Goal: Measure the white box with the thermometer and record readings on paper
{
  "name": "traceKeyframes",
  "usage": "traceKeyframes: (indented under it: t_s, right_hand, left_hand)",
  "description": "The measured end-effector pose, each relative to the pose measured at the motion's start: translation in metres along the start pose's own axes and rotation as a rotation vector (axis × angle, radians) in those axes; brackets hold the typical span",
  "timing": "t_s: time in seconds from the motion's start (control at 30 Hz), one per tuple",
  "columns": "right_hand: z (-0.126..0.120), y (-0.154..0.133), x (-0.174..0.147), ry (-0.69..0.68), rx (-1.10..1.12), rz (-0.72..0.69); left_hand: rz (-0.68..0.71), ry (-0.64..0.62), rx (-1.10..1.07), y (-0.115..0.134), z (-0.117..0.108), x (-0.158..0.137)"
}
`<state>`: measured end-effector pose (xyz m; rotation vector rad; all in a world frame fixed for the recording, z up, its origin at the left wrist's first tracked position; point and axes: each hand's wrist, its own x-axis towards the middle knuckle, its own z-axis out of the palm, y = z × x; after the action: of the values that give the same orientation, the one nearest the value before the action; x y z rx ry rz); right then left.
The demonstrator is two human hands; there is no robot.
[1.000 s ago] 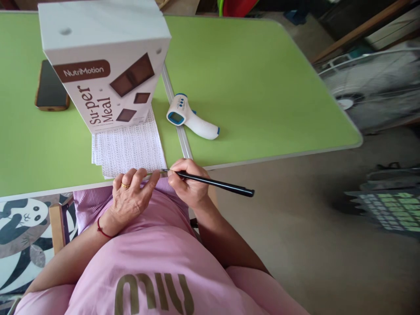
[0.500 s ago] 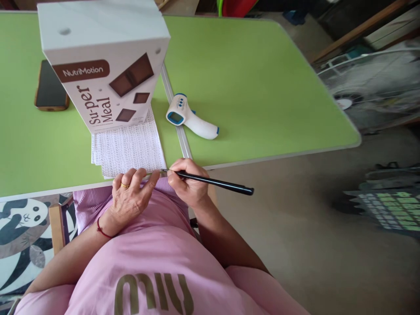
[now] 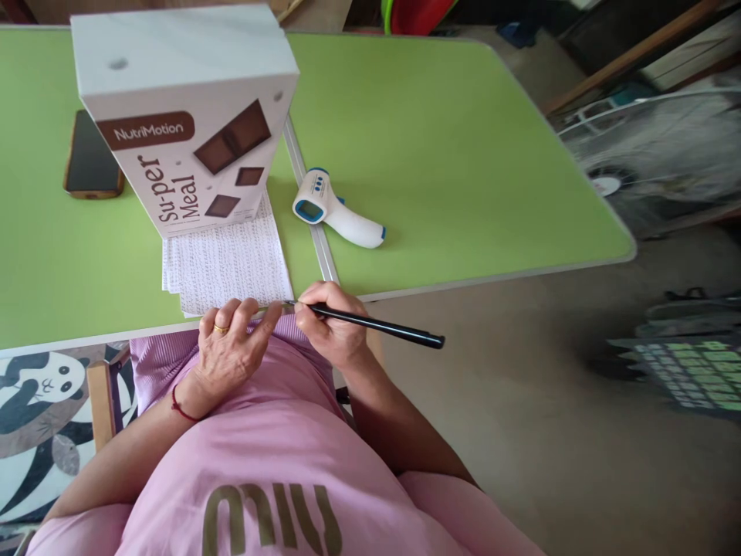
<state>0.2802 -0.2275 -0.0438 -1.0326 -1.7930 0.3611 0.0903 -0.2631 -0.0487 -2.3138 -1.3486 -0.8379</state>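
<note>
A black pen (image 3: 382, 327) is pinched in my right hand (image 3: 336, 323), its tip at the lower right corner of the written sheets of paper (image 3: 231, 266). The sheets lie stacked at the table's near edge, covered in rows of small handwriting. My left hand (image 3: 235, 336) rests with its fingers, loosely bent and apart, on the bottom edge of the paper, the index finger close to the pen tip. On the back part of the sheets stands a white NutriMotion box (image 3: 185, 147).
A white and blue infrared thermometer (image 3: 337, 210) lies right of the paper, across the metal seam of the green table (image 3: 451, 154). Behind the box's left side lies a phone (image 3: 93, 158) in a brown case. A floor fan (image 3: 607, 184) stands beyond the table's right edge.
The pen's back end has dipped slightly and shifted a little left. Both hands stay in nearly the same place, and the whole view has shifted very slightly.
</note>
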Motion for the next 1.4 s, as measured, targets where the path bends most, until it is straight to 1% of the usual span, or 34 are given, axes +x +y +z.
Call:
traceKeyframes:
  t_s: [0.07, 0.17, 0.23, 0.3, 0.37, 0.47, 0.63, 0.7, 0.83, 0.97, 1.03, 1.07, 1.13, 1.17, 1.2, 1.23, 1.27, 1.3, 1.37, 1.4]
  right_hand:
    - [-0.001, -0.001, 0.001, -0.009, 0.041, 0.029]
    - [-0.007, -0.001, 0.008, 0.052, 0.069, 0.068]
    - [-0.013, 0.0, 0.016, 0.092, 0.02, 0.037]
    - [-0.02, 0.004, 0.026, 0.092, -0.059, -0.006]
    - [-0.026, 0.01, 0.032, 0.076, -0.162, -0.005]
    - [-0.03, 0.02, 0.035, 0.011, -0.355, 0.08]
    - [-0.027, 0.031, 0.032, -0.227, -0.583, 0.298]
    - [-0.026, 0.033, 0.034, -0.285, -0.645, 0.344]
    - [-0.021, 0.033, 0.044, -0.316, -0.706, 0.357]
    - [-0.016, 0.034, 0.051, -0.317, -0.757, 0.326]
    - [-0.015, 0.039, 0.055, -0.289, -0.753, 0.297]
    - [-0.015, 0.042, 0.057, -0.259, -0.739, 0.277]
    - [-0.017, 0.051, 0.065, -0.179, -0.712, 0.236]
    - [-0.018, 0.056, 0.07, -0.14, -0.705, 0.221]
    - [-0.02, 0.062, 0.076, -0.115, -0.704, 0.215]
    - [-0.022, 0.068, 0.082, -0.115, -0.706, 0.217]
    - [-0.024, 0.074, 0.088, -0.149, -0.699, 0.228]
    - [-0.026, 0.081, 0.094, -0.205, -0.679, 0.242]
    - [-0.029, 0.095, 0.103, -0.31, -0.62, 0.267]
    - [-0.03, 0.102, 0.107, -0.332, -0.592, 0.275]
  left_hand:
    - [-0.006, -0.009, 0.004, 0.0, 0.0, -0.001]
    - [-0.02, -0.043, 0.01, 0.0, 0.0, -0.004]
    - [-0.022, -0.06, 0.012, 0.0, 0.0, -0.005]
    - [-0.018, -0.057, 0.007, 0.0, 0.0, -0.005]
    - [-0.007, -0.041, 0.002, -0.001, 0.0, -0.006]
    - [0.01, -0.035, 0.002, -0.003, 0.0, -0.007]
    - [0.018, -0.047, -0.017, -0.004, 0.001, -0.011]
    - [0.015, -0.035, -0.037, -0.005, 0.0, -0.009]
    - [0.017, -0.03, -0.099, -0.005, -0.007, -0.002]
    - [0.03, -0.047, -0.24, -0.011, -0.023, 0.004]
    - [-0.01, 0.011, -0.335, -0.024, -0.034, 0.01]
    - [-0.056, 0.081, -0.363, -0.035, -0.039, 0.014]
    - [-0.165, 0.259, -0.384, -0.067, -0.045, 0.026]
    - [-0.216, 0.293, -0.408, -0.087, -0.046, 0.034]
    - [-0.27, 0.29, -0.455, -0.108, -0.045, 0.044]
    - [-0.329, 0.268, -0.507, -0.129, -0.042, 0.054]
    - [-0.383, 0.235, -0.559, -0.15, -0.038, 0.065]
    - [-0.423, 0.149, -0.639, -0.168, -0.032, 0.075]
    - [-0.456, -0.136, -0.872, -0.196, -0.02, 0.094]
    - [-0.474, -0.23, -0.949, -0.205, -0.014, 0.101]
